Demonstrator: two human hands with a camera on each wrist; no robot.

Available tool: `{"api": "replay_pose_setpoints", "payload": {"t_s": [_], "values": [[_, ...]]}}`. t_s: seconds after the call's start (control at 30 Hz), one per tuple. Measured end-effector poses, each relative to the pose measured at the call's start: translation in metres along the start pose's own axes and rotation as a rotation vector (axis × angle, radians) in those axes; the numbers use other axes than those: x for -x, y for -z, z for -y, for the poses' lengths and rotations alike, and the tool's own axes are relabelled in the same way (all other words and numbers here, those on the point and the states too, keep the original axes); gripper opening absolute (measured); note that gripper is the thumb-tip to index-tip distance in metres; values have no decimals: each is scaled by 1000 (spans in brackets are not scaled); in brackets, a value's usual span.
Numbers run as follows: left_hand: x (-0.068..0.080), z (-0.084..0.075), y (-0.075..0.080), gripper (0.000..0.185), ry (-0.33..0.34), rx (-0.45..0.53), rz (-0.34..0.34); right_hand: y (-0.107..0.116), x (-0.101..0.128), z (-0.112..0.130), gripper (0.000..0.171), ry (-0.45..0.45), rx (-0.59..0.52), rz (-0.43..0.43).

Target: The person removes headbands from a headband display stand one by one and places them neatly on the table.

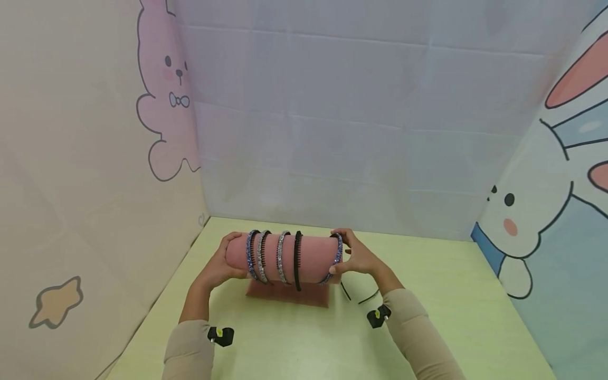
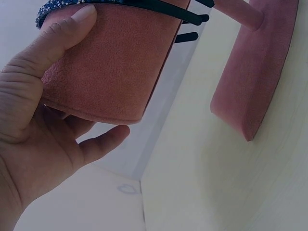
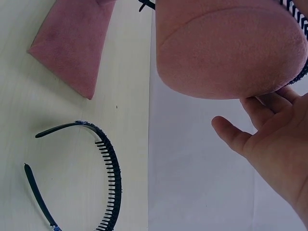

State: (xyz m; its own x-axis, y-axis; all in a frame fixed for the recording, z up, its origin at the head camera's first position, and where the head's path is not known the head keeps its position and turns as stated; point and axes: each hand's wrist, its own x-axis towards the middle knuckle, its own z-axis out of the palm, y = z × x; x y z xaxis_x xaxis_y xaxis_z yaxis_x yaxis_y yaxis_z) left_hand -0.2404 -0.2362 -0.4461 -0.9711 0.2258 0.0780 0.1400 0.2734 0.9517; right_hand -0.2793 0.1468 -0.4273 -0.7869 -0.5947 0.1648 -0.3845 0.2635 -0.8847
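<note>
though pale, yellow-green table (image 1: 294, 343); cartoon walls (image 1: 85, 174)

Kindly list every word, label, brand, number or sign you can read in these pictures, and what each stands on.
There is no readable text in any view.
Black cameras on the wrists: each has a yellow patch, too small to tell whether it bears print.
Pink roll and headbands: no lettering shows.
Walls: drawings such as a pink animal, no words.
</note>
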Motion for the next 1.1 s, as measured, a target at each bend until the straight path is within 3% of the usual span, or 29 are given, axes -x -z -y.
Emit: {"api": "replay_pose_setpoints", "payload": {"t_s": [0.23, 0.6, 0.8, 1.1], "values": [[0, 0, 0, 106, -4, -2, -1, 0, -1, -5, 91, -4, -6, 6], [0, 0, 0, 104, -6, 7, 0, 4, -6, -44, 92, 13, -47, -5], [-3, 5, -1, 105, -17, 36, 7, 4, -1, -44, 90, 25, -78, -12], [-12, 29, 1, 108, -24, 0, -15, 5, 18, -23, 85, -12, -173, -54]]}}
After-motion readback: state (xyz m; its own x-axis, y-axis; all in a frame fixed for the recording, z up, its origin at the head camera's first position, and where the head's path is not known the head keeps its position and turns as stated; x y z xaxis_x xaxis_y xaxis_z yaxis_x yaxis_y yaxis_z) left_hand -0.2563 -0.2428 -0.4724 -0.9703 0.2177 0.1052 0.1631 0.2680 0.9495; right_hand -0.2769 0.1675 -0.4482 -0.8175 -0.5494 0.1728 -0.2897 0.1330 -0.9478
